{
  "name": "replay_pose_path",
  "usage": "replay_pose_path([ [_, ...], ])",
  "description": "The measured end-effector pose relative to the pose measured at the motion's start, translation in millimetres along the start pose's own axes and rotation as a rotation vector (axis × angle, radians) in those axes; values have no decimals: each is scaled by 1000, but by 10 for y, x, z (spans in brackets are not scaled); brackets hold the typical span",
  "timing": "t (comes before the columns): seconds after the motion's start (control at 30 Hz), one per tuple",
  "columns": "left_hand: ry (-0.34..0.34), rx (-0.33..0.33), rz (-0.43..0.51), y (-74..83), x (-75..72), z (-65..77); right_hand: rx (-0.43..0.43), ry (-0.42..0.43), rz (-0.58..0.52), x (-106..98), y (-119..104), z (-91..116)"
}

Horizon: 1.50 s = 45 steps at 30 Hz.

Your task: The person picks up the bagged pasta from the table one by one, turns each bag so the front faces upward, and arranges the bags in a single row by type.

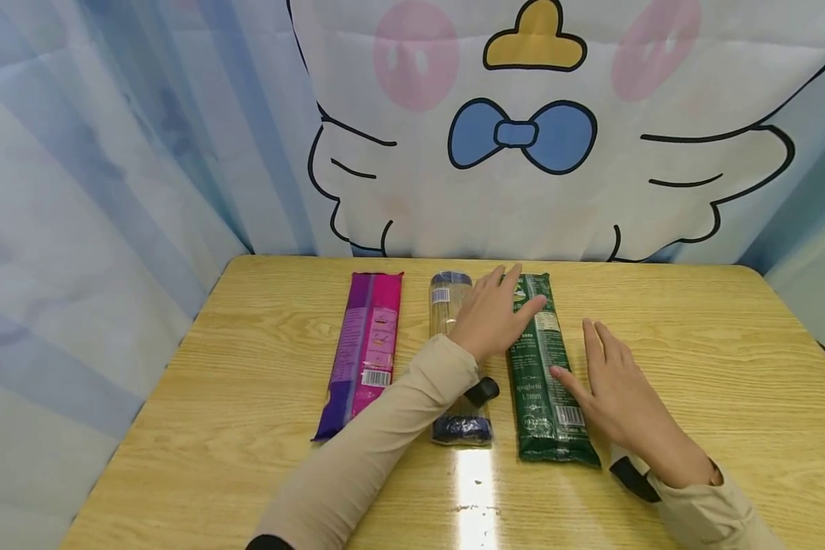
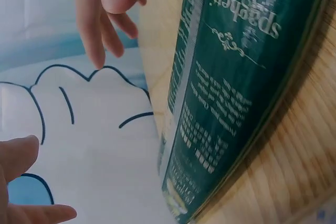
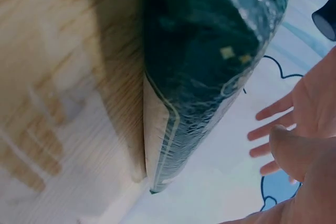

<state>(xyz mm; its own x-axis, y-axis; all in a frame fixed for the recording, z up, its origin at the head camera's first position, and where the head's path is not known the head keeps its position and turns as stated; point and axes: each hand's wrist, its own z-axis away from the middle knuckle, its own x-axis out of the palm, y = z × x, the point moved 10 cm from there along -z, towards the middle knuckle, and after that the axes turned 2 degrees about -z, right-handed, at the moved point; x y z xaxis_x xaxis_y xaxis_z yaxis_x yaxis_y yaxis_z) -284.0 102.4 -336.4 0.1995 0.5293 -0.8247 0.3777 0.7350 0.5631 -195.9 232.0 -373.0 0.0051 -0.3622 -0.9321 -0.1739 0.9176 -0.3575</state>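
Note:
A green pack of spaghetti (image 1: pixel 539 367) lies lengthwise on the wooden table, with printed text and a barcode facing up. My left hand (image 1: pixel 495 317) reaches over its far left edge, fingers extended and thumb spread. Along the right side of the pack is my right hand (image 1: pixel 619 397), its fingers straight and its thumb over the pack's edge. Neither hand grips anything; whether they touch the pack cannot be told. A clear pack of spaghetti-like sticks with dark blue ends (image 1: pixel 462 429) lies partly hidden under my left hand and forearm. The green pack (image 2: pixel 226 77) also fills much of the left wrist view.
To the left lies a purple and pink pack (image 1: pixel 364 344), its lower right edge near my left sleeve. The wooden table (image 1: pixel 247 367) ends at a curtain (image 1: pixel 516 206) with a cartoon print. Each wrist carries a small black device (image 1: pixel 483 391).

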Motion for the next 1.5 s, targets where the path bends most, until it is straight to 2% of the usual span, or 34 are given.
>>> replay_pose_path([
  [0.13,25,-22,57,-25,25,-108,15,-3,-1,6,13,-9],
  [0.3,73,-51,81,-62,36,-226,42,-13,-13,20,18,-27],
  [0.53,69,-101,109,-152,139,-341,108,-64,-79,75,77,-54],
  [0.8,86,-134,139,-276,222,-441,100,-109,-135,128,89,-81],
  [1.0,93,-155,173,-347,269,-471,87,-110,-149,151,83,-100],
  [1.23,71,-199,195,-425,389,-463,56,-116,-172,186,45,-133],
  [1.5,114,-259,218,-462,401,-443,53,-120,-158,215,30,-140],
])
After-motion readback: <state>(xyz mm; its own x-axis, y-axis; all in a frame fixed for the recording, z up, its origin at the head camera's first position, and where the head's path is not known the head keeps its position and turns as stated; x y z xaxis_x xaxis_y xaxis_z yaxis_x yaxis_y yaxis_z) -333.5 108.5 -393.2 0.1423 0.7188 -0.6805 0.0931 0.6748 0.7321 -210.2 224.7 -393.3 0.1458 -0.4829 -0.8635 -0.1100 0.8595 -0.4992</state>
